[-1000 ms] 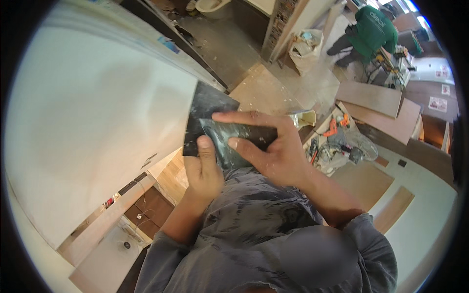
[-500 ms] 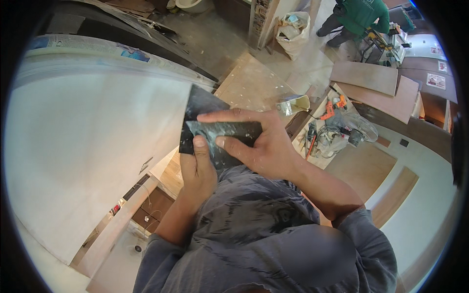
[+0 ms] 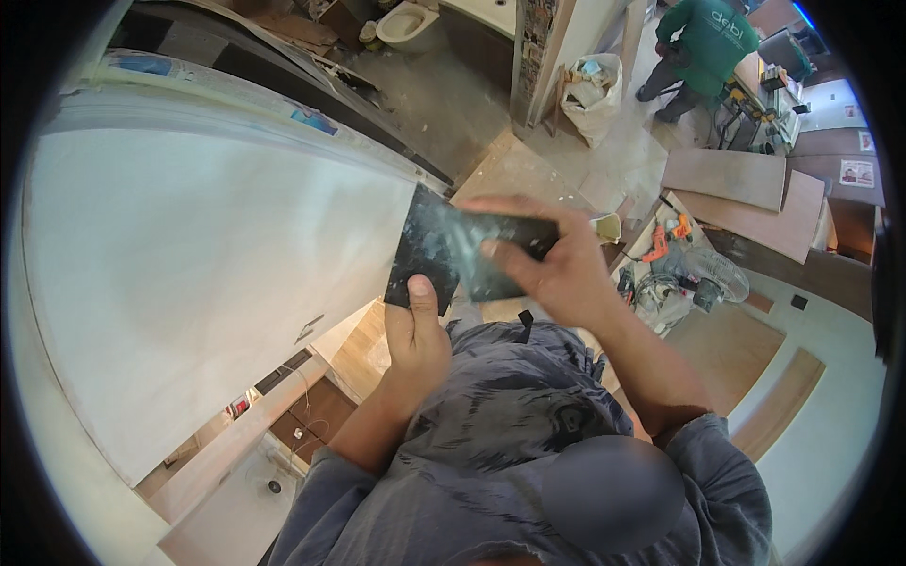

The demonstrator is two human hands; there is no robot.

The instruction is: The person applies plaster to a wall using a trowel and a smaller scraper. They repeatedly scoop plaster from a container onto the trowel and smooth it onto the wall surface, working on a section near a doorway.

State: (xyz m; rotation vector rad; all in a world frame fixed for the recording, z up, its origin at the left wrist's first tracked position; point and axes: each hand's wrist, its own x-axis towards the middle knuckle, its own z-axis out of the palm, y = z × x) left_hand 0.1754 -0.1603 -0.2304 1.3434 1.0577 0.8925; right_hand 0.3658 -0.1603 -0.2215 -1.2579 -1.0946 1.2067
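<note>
My left hand grips a dark, flat putty spreader near its lower edge, thumb on top. White smears of filler mark its face. My right hand pinches a second dark spreader between thumb and fingers, and this one overlaps the right part of the first. Pale smears streak its surface too, slightly blurred by motion. Both spreaders are in front of my chest, beside a large white panel on the left.
A wooden board lies beyond my hands. To the right are an orange drill, a fan and a cut container. Farther off stand a filled white sack and a person in green by a workbench. Panels lean nearby.
The right-hand spreader has slid rightward across the left-hand one, so the hands are farther apart. The whole view has shifted, moving the surroundings right and down.
</note>
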